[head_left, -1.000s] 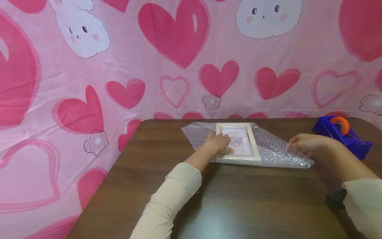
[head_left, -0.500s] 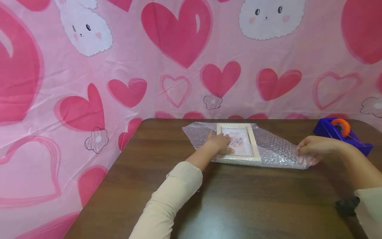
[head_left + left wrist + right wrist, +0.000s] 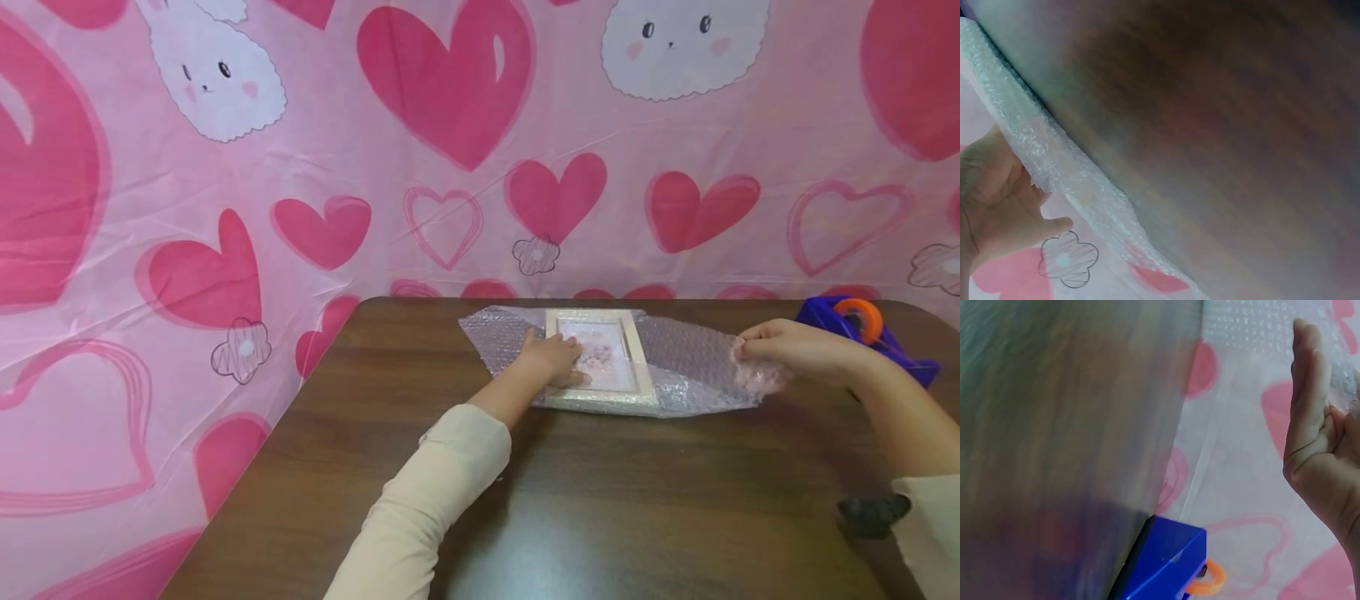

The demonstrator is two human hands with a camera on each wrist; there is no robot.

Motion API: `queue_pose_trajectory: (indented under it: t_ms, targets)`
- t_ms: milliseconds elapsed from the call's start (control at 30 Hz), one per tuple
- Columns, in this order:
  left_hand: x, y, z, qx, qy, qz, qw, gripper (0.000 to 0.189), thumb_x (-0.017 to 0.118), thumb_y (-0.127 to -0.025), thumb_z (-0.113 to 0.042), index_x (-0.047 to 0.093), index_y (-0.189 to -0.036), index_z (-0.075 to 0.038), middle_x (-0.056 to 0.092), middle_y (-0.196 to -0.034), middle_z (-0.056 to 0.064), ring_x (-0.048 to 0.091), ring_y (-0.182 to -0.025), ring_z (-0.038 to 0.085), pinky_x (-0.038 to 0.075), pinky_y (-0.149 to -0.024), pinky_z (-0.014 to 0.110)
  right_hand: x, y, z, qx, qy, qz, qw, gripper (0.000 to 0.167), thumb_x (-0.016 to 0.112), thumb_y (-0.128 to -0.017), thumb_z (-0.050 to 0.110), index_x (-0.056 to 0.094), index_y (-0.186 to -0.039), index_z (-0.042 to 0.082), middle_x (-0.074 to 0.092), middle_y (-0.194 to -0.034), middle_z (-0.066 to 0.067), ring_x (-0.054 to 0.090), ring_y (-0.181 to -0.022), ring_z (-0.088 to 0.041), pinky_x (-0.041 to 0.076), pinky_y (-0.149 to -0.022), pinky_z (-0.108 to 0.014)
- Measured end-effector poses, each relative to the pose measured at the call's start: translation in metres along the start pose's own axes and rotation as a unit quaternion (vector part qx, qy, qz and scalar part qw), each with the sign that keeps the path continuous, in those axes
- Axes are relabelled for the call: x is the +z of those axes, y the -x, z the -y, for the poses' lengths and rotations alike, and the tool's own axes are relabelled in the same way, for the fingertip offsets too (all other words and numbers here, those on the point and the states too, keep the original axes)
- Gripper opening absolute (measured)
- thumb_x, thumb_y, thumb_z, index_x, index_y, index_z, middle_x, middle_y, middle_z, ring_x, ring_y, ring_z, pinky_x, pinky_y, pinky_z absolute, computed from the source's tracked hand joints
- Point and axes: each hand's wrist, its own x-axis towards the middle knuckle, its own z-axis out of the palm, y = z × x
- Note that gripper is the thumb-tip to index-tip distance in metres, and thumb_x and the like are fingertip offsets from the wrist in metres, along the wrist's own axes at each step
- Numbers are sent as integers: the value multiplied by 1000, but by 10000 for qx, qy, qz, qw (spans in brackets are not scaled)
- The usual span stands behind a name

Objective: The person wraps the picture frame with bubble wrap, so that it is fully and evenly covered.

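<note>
Lifting the right flap of the bubble wrap (image 3: 693, 367), the right hand (image 3: 780, 350) pinches the sheet's right edge between thumb and curled fingers, grip clamped on the plastic, and that edge now sits raised off the tabletop (image 3: 600, 500) and drawn inward; half a second ago the same hand was lower and further toward the right edge with the flap lying nearly flat, so the sheet looks like it is starting to fold over toward the picture frame (image 3: 600, 360). Frame lies flat on the wrap near the middle of the far edge of the tabletop, unmoved across the frames. Left hand (image 3: 551, 360) rests on the frame's left side, fingers roughly straight and pressing down, grip not closed round anything, same spot as before, so it reads as an anchor while the other side gets wrapped. Left wrist view shows a wrinkled edge of wrap (image 3: 1054, 162) against that hand, blurry beyond that. Right wrist view shows fingers (image 3: 1307, 394) extended upward beside wrap, pinch itself mostly out of frame there; head view settles it. Blue tape dispenser (image 3: 870, 333) with an orange roll sits near the far right corner, just behind the right wrist, partly hidden by it now. Pink heart-and-bunny cloth (image 3: 450, 125) hangs behind. Judged: wrapping is early, only one flap coming up, nothing taped.
</note>
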Motion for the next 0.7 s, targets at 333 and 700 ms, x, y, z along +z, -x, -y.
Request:
queue_pose_trajectory:
  t_ms: [333, 700]
  targets:
    - [0, -1, -2, -52, 17, 25, 10000, 65, 37, -90, -60, 30, -145, -27, 24, -150, -10, 19, -137, 11, 12, -109, 49, 6, -14, 16, -574, -842, -6, 9948, 24, 41, -99, 13, 64, -91, 10, 66, -81, -2, 63, -71, -14, 55, -62, -38]
    - [-2, 1, -3, -56, 13, 92, 9999, 66, 38, -89, -61, 28, -146, -29, 22, -150, -11, 18, -137, 10, 10, -110, 48, 26, -35, 32, -837, -1651, 380, 9820, 26, 43, -98, 11, 68, -98, 18, 61, -93, 8, 55, -86, -8, 51, -72, -35]
